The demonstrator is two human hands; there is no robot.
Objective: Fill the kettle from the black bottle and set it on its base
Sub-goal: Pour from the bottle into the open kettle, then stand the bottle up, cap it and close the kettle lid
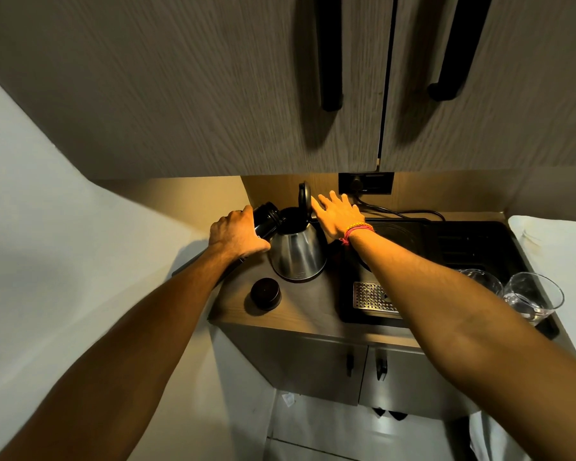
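Observation:
A steel kettle (298, 252) stands on the wooden counter with its black lid (305, 194) flipped up. My left hand (236, 236) grips the black bottle (265, 221), which is tilted with its open mouth over the kettle's opening. My right hand (338, 214) rests at the raised lid and the kettle's handle side, fingers spread. The bottle's black cap (265, 293) lies on the counter in front of the kettle. The round base (396, 234) sits on the black tray to the right, partly hidden by my right forearm.
The black tray (479, 247) carries a perforated metal drip grate (373, 296) and two glasses (529, 296) at its right. A cable runs from the wall socket (366, 183). Upper cabinets (213, 94) hang close overhead. A white cloth (552, 241) lies at far right.

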